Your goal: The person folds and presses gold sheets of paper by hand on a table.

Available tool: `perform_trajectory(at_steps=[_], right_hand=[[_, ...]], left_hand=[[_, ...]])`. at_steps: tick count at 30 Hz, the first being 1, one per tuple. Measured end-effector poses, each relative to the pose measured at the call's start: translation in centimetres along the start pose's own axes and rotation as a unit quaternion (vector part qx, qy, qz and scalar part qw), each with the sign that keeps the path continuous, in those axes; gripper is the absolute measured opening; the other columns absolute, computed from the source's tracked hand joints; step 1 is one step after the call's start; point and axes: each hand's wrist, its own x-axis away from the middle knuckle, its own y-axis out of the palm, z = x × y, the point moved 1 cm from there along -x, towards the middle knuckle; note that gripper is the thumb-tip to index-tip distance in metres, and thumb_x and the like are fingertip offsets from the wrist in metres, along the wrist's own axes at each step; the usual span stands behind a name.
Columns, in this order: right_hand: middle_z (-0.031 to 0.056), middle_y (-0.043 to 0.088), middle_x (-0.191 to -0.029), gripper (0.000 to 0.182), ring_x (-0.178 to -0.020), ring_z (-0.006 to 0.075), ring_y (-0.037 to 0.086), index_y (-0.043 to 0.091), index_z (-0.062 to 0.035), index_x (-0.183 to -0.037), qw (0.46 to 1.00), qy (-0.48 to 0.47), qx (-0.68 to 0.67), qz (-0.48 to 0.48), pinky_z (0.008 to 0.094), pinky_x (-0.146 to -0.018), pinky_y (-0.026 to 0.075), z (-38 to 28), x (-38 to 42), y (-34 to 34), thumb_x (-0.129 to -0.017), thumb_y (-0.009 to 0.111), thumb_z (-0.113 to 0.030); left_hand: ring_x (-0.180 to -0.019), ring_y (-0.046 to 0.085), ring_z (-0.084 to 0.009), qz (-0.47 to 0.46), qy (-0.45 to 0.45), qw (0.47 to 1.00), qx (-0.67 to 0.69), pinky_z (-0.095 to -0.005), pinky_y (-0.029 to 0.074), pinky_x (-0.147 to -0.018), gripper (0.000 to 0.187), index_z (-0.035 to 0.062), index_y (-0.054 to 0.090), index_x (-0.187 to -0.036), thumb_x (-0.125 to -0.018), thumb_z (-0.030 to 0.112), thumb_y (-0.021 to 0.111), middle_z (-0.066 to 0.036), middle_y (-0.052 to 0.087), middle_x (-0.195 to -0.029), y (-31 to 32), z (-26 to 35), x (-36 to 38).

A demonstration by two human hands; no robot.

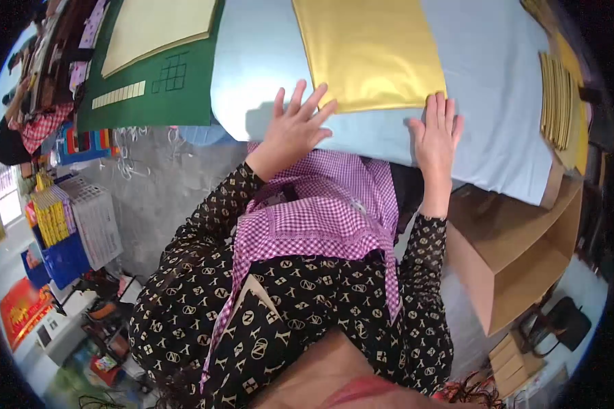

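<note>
A yellow cloth piece (375, 58) lies flat on the light blue cloth (262, 61) that covers the table. My left hand (299, 123) is palm down with fingers spread, its fingertips at the near left corner of the yellow cloth. Near the opposite corner, my right hand (436, 131) rests flat with fingers stretched out, fingertips touching the yellow edge. Neither hand grasps anything. The yellow piece's near edge runs fairly straight between the two hands, while its far end passes out of view.
To the left, a green mat (184, 99) carries a pale cream sheet (158, 34) and a strip of small light squares (119, 95). A stack of folded yellow cloth (556, 102) sits at the table's right end. Below it stands an open cardboard box (481, 273).
</note>
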Motion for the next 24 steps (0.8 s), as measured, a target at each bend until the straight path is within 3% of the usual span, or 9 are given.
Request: perform_trajectory(at_steps=[7, 12, 18, 24], right_hand=[[0.0118, 0.03, -0.153, 0.058, -0.143, 0.0305, 0.021, 0.034, -0.004, -0.145, 1.0, -0.005, -0.01, 0.006, 0.049, -0.116, 0.012, 0.8, 1.1, -1.0, -0.096, 0.046, -0.033], [0.0113, 0.03, -0.153, 0.058, -0.144, 0.0303, 0.021, 0.033, -0.0044, -0.145, 1.0, -0.021, -0.004, 0.02, 0.0496, -0.116, 0.012, 2.3, 2.0, -1.6, -0.095, 0.049, -0.031], [0.0134, 0.032, -0.152, 0.06, -0.143, 0.0316, 0.024, 0.033, -0.0045, -0.146, 1.0, -0.019, 0.009, 0.016, 0.0501, -0.116, 0.013, 2.6, 2.2, -1.5, -0.096, 0.047, -0.036], [0.013, 0.029, -0.154, 0.063, -0.144, 0.0317, 0.022, 0.031, -0.0056, -0.147, 0.999, -0.026, -0.005, 0.021, 0.0508, -0.115, 0.012, 3.2, 2.2, -0.9, -0.099, 0.035, -0.047]], left_hand=[[-0.137, 0.029, -0.0418, 0.008, -0.018, 0.999, 0.031, -0.0632, 0.02, -0.107, 0.06, 0.0086, 0.047, -0.137, -0.091, 0.046, 0.053, -0.01, 0.032, -0.151, -1.8, -0.1, -2.1], [-0.139, 0.025, -0.0438, 0.034, -0.036, 0.998, -0.041, -0.0635, 0.02, -0.108, 0.06, 0.0078, 0.039, -0.141, -0.095, 0.047, 0.044, -0.009, 0.029, -0.153, -1.1, -2.2, -5.7], [-0.139, 0.024, -0.0452, 0.004, -0.07, 0.995, -0.07, -0.0654, 0.023, -0.106, 0.059, 0.0079, 0.031, -0.145, -0.098, 0.041, 0.043, -0.009, 0.025, -0.155, -1.5, -6.3, -10.1], [-0.139, 0.025, -0.0462, 0.004, -0.101, 0.992, -0.072, -0.0672, 0.024, -0.105, 0.058, 0.0093, 0.028, -0.146, -0.098, 0.04, 0.041, -0.009, 0.022, -0.156, -1.0, -10.4, -14.6]])
